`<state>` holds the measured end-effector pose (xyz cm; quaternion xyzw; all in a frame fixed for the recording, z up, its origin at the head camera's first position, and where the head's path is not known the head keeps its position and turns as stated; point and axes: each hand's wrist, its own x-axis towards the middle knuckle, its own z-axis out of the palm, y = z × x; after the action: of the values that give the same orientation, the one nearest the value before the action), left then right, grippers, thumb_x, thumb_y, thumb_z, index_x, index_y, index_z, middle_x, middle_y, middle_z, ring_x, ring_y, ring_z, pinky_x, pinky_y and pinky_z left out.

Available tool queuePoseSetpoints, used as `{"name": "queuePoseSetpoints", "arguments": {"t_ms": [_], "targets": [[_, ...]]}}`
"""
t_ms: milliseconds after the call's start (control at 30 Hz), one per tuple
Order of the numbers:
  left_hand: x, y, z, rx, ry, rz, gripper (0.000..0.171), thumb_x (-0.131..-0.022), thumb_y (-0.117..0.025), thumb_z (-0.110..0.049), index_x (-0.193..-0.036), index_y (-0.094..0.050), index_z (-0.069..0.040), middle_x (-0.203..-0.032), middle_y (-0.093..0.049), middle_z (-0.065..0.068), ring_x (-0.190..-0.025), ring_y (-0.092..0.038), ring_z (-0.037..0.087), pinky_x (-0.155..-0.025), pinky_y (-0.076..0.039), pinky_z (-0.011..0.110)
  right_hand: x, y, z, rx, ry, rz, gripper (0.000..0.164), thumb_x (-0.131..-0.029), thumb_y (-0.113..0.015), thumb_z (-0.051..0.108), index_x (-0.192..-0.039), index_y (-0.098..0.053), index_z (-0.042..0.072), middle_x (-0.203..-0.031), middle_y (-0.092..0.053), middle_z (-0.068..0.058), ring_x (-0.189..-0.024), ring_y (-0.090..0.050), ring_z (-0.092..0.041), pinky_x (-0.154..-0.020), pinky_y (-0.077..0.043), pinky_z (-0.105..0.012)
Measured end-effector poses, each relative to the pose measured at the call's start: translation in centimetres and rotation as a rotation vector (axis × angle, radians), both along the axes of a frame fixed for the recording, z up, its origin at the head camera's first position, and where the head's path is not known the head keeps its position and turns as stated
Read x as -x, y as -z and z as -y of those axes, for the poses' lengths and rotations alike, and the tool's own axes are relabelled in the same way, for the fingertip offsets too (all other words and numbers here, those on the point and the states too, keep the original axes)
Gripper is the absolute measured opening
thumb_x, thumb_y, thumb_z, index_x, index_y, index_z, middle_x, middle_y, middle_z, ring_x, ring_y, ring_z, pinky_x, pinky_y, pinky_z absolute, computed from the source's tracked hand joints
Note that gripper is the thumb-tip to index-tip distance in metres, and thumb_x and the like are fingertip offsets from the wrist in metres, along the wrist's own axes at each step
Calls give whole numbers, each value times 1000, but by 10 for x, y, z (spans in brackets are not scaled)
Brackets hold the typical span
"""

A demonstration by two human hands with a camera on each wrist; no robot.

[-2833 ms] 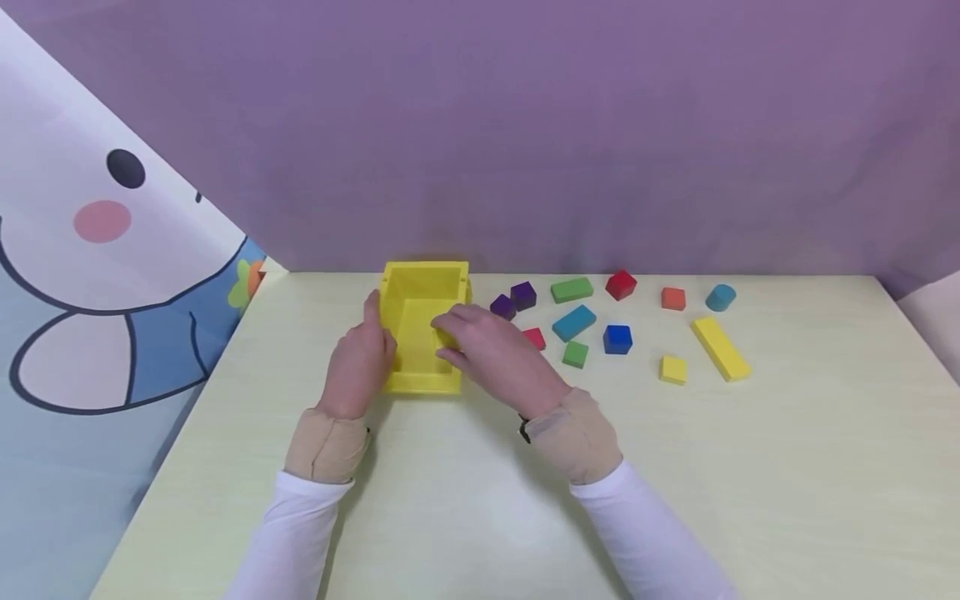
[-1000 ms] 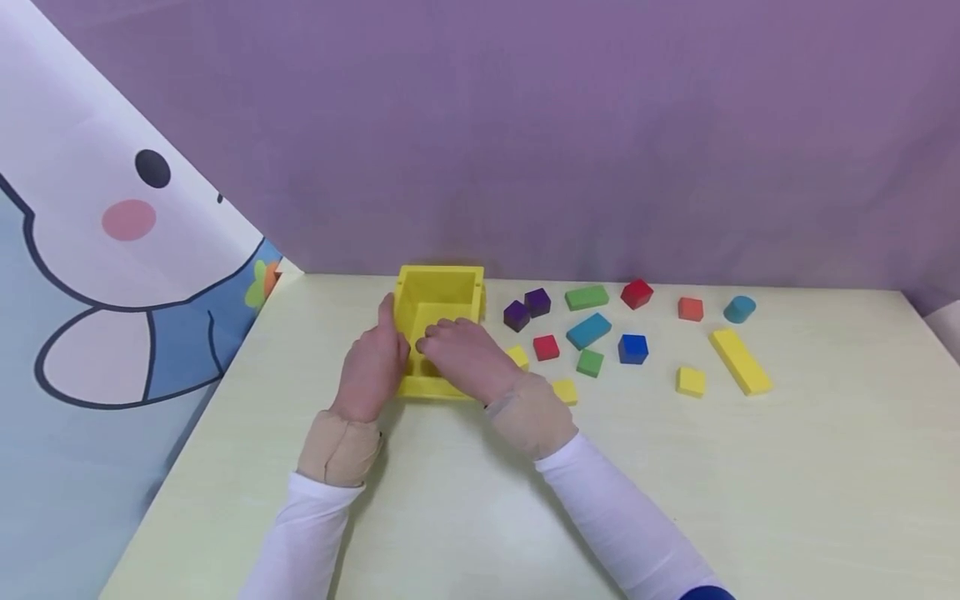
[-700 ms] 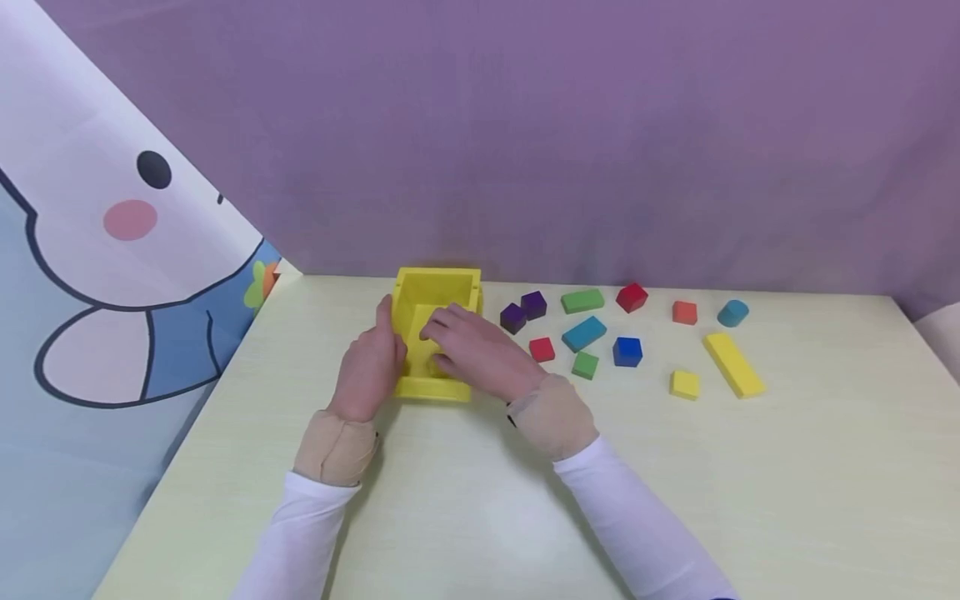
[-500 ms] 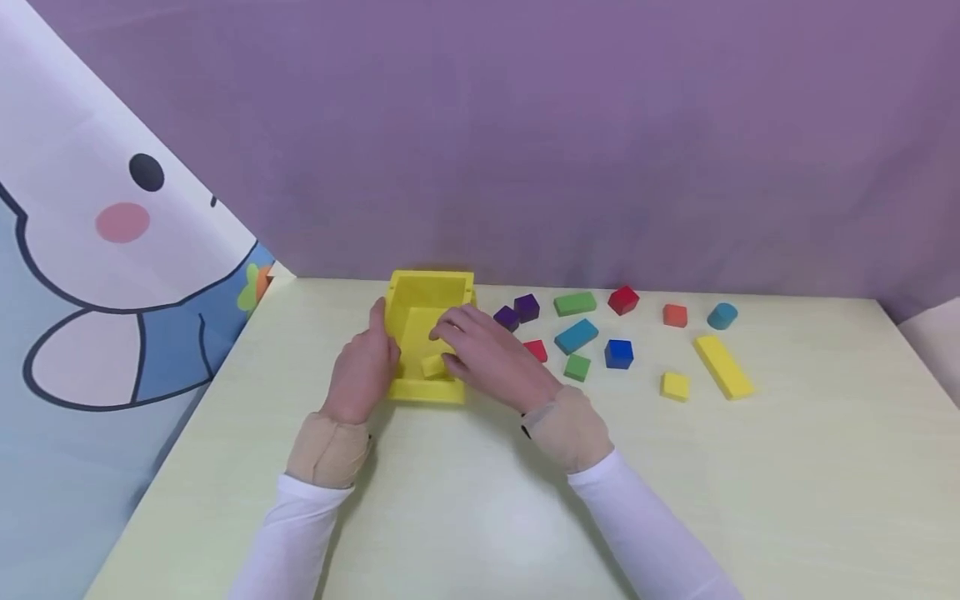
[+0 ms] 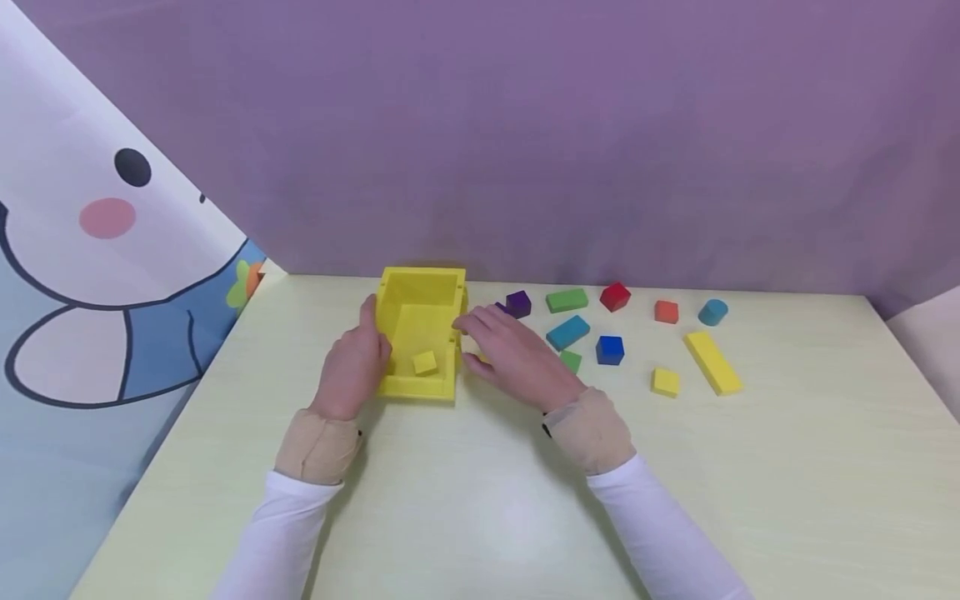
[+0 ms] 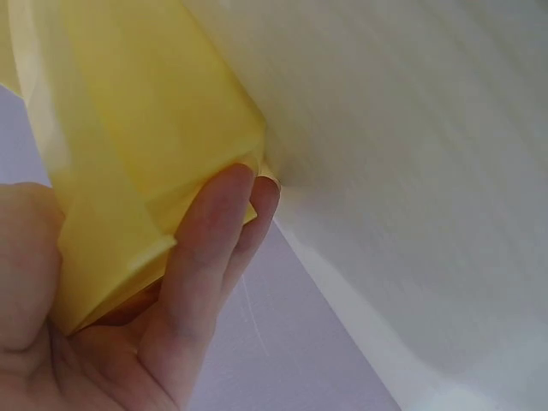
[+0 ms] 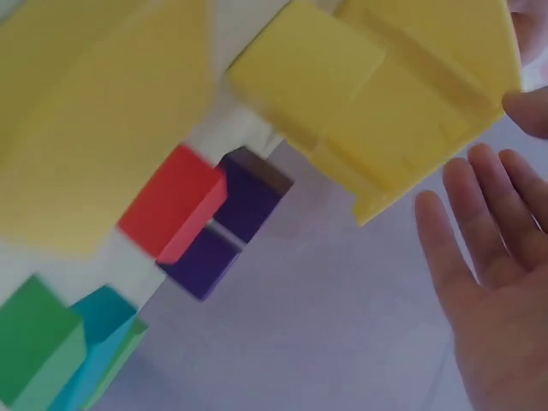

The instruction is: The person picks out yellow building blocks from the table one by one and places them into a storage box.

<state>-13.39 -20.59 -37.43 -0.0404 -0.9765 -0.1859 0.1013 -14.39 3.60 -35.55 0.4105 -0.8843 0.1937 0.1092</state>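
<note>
My left hand (image 5: 351, 367) grips the left wall of a yellow open box (image 5: 385, 333). In the left wrist view, its fingers curl round a corner of the box (image 6: 171, 94). A small yellow block (image 5: 424, 363) lies inside, near the front wall. Just outside the right wall is my right hand (image 5: 517, 350), its fingers loosely extended and holding nothing. The right wrist view shows that hand (image 7: 505, 291) spread, with a yellow block (image 7: 308, 68) beside the box and a blurred yellow shape close to the camera. In the head view, my right hand mostly covers this area.
Right of the box, the table (image 5: 480, 500) carries loose blocks: purple (image 5: 518, 303), green (image 5: 567, 300), light blue (image 5: 567, 332), dark blue (image 5: 610, 350), red (image 5: 615, 297), orange-red (image 5: 666, 312), yellow (image 5: 664, 382), a long yellow bar (image 5: 712, 363) and a blue cylinder (image 5: 713, 312). A purple wall stands behind.
My right hand has let go of the small yellow block inside the box and drawn back rightward over the wall. My left hand keeps its grip. The view has shifted slightly.
</note>
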Motion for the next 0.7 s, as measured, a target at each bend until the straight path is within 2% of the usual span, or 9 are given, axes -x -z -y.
{"name": "queuePoseSetpoints", "arguments": {"t_ms": [200, 400, 700], "targets": [[-2, -2, 2, -6, -1, 11, 58, -88, -38, -13, -142, -18, -1, -58, -46, 11, -45, -42, 24, -43, -35, 36, 2, 4, -6, -111, 39, 100, 37, -84, -62, 26, -116, -57, 8, -110, -55, -2, -104, -48, -16, -92, -38, -25], [-1, -1, 3, -7, 1, -4, 58, -88, -38, -12, -142, -18, -1, -57, -45, 11, -44, -41, 24, -42, -34, 36, 2, 5, -9, -219, 55, 206, 33, -79, -68, 21, -110, -62, 11, -101, -56, -1, -93, -48, -14, -85, -41, -24], [1, 0, 1, -10, 2, 3, 58, -88, -38, -12, -141, -19, -1, -57, -45, 11, -45, -41, 24, -43, -34, 36, 3, 7, -13, -265, 83, 304, 36, -79, -68, 17, -114, -61, 13, -103, -60, 1, -89, -54, -12, -84, -42, -23]]}}
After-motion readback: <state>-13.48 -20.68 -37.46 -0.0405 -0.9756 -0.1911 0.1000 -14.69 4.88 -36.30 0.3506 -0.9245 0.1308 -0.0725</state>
